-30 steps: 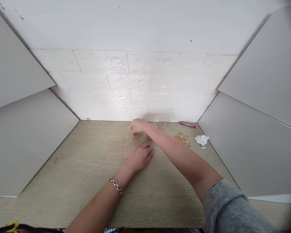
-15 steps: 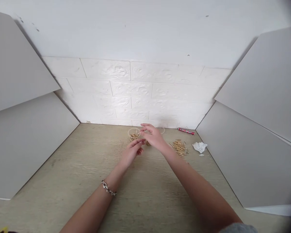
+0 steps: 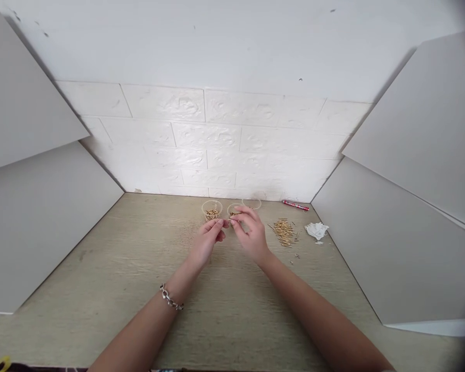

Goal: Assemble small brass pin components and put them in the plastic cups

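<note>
My left hand (image 3: 208, 238) is closed in a pinch in front of the left clear cup (image 3: 212, 203), which holds small brass-coloured pieces (image 3: 212, 213). Close beside it, my right hand (image 3: 252, 235) pinches with thumb and forefinger, its fingertips almost meeting the left ones. Whatever lies between the fingertips is too small to name. Behind the right hand, a second clear cup (image 3: 231, 207) with brass-coloured bits is partly covered. A third clear round cup (image 3: 251, 200) stands farther back. To the right lies a pile of thin brass-coloured pins (image 3: 283, 233).
A red patterned tube or pen (image 3: 295, 205) lies near the back wall. A crumpled white tissue (image 3: 316, 231) is by the right grey panel (image 3: 391, 243). Tiny bits (image 3: 296, 256) lie before the pins. Something yellow (image 3: 2, 362) shows at the lower left; another grey panel (image 3: 54, 217) stands left.
My right hand has come down from above the cups, and its spread fingers have closed into a pinch beside the left fingertips. The left hand stays pinched. The view has shifted slightly.
</note>
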The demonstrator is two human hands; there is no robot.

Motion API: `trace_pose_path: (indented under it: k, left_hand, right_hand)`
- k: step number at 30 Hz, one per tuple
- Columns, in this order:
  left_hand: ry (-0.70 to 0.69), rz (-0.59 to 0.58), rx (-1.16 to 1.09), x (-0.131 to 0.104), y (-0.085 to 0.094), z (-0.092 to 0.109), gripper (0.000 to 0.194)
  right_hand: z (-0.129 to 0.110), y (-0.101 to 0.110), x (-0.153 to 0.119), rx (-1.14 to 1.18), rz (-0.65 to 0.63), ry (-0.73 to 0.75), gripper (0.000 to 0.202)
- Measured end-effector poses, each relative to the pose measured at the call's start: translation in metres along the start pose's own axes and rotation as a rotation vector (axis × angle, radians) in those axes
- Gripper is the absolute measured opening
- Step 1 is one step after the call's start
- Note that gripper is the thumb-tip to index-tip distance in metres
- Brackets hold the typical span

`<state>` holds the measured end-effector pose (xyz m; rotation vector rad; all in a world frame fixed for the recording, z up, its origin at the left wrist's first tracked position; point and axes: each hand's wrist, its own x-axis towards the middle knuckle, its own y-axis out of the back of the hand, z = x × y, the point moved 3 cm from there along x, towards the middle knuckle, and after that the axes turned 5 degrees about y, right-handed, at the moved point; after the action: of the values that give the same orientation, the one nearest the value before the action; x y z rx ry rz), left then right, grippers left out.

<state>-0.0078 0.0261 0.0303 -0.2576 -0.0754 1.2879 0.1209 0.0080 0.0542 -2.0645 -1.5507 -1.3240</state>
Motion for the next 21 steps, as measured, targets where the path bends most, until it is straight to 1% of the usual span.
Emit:
trace_pose_path:
  k: [2, 5, 12, 16, 18, 21]
  left_hand:
    - [0.01, -0.024, 0.009, 0.0, -0.002, -0.001, 0.027]
    - [0.009, -0.031, -0.02, -0.001, -0.005, -0.001, 0.024]
    - [0.044, -0.035, -0.112, -0.002, -0.008, -0.001, 0.022]
    - [0.066, -0.056, -0.201, -0.003, -0.01, -0.003, 0.024]
    - [0.083, -0.057, -0.175, -0.003, -0.01, -0.006, 0.028]
    - [0.067, -0.048, -0.06, -0.002, -0.008, -0.009, 0.029]
  right_hand:
    - [-0.003, 0.0, -0.006, -0.08, 0.037, 0.08, 0.012]
    - [-0.002, -0.002, -0.013, -0.152, 0.043, 0.15, 0.012]
    - [0.002, -0.003, -0.016, -0.205, 0.059, 0.158, 0.012]
    - [0.003, 0.0, -0.017, -0.244, 0.13, 0.172, 0.011]
    - [0.003, 0.0, -0.019, -0.285, 0.157, 0.194, 0.011]
    - [0.005, -0.001, -0.021, -0.36, 0.143, 0.242, 0.01]
